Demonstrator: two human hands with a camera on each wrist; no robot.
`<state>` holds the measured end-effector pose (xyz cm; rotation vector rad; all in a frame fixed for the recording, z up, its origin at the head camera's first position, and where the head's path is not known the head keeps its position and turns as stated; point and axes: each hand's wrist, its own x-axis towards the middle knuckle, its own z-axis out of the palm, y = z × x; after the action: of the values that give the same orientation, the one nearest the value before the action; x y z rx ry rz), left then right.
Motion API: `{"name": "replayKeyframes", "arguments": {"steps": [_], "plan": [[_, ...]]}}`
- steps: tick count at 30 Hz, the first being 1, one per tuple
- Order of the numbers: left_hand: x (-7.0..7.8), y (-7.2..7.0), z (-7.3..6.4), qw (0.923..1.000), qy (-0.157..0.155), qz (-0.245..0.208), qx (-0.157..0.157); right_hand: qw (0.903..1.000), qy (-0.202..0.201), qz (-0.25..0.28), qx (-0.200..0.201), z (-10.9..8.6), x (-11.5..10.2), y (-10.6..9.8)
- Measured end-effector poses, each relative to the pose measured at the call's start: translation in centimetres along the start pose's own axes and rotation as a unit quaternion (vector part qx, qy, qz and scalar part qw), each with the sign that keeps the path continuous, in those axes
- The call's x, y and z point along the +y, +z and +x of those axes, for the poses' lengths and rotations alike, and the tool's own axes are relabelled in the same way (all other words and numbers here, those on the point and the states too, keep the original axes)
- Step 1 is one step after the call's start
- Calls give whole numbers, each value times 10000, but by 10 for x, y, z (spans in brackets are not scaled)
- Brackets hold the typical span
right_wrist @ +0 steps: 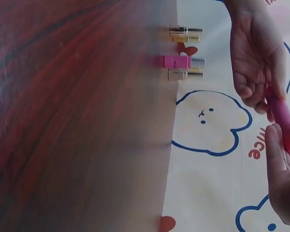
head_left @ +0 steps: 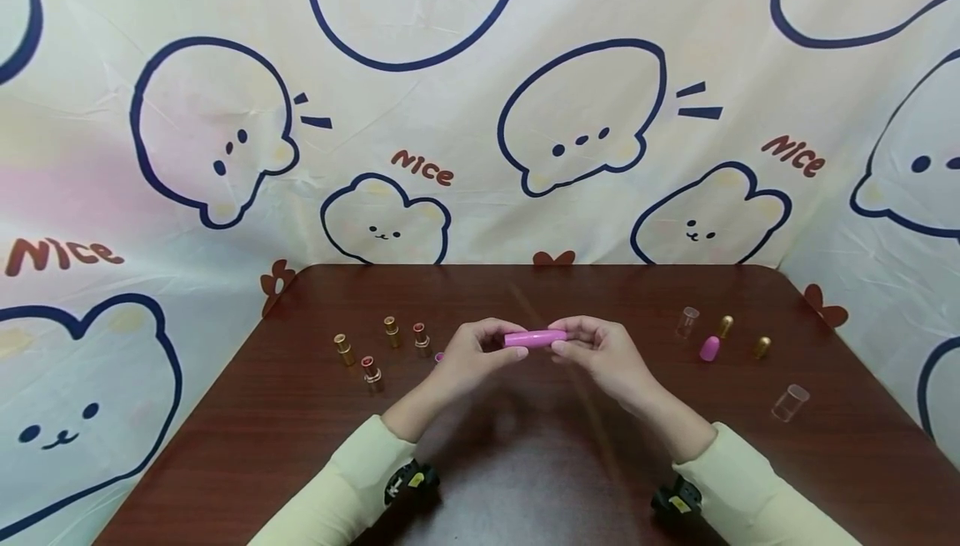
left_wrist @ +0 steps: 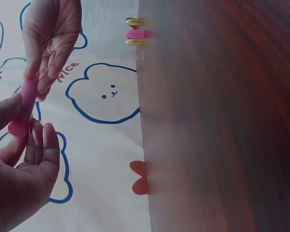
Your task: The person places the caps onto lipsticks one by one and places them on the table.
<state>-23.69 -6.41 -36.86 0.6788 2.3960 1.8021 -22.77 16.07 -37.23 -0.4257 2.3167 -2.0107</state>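
Note:
A glossy pink lipstick-like tube [head_left: 535, 338] lies level between my two hands, raised above the dark table in the head view. My left hand [head_left: 474, 354] pinches its left end between thumb and fingers. The other end is pinched by my right hand [head_left: 606, 356]. In the left wrist view the pink tube [left_wrist: 24, 108] tilts between both hands, and its rounded lower end shows past the left thumb. Part of the tube [right_wrist: 280, 113] is covered by fingers in the right wrist view.
Left on the brown table [head_left: 517, 479] stand several gold lipstick tubes [head_left: 392, 332], two with red tops, and a pink piece [head_left: 439, 358] partly behind my left hand. At right are a pink bullet-shaped cap [head_left: 709, 349], small gold pieces [head_left: 762, 348] and clear covers [head_left: 791, 403]. A printed cloth [head_left: 480, 129] hangs behind.

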Motion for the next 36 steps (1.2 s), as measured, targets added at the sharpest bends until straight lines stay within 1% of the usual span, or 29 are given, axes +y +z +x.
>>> {"name": "replayKeyframes", "arguments": {"steps": [3,5,10,16,20,23,27,31,34,36], "plan": [[13,-5,-5,10000,7,-5,25,10000,1,-26,82,2,0,-5],[20,-9,-9,10000,71,-20,50,9999,-2,-29,106,4,0,-7],[23,-21,-14,9998,83,39,164,9999,9,2,157,10,2,-12],[17,-35,-25,9990,-142,169,394,9989,15,-224,418,22,12,-22],[-3,-41,-29,9981,-214,211,538,9969,109,-530,565,31,18,-29],[-19,-47,-34,9971,-92,305,690,9937,134,-882,685,38,21,-32],[-27,-58,-45,9941,337,482,911,9861,160,-1415,856,47,27,-37],[-25,-71,-57,9876,749,632,1223,9760,301,-1931,966,53,31,-43],[-21,-80,-65,9815,854,783,1525,9682,283,-2251,1056,58,33,-47],[-14,-84,-71,9769,852,964,1706,9624,233,-2464,1121,60,35,-48]]}}
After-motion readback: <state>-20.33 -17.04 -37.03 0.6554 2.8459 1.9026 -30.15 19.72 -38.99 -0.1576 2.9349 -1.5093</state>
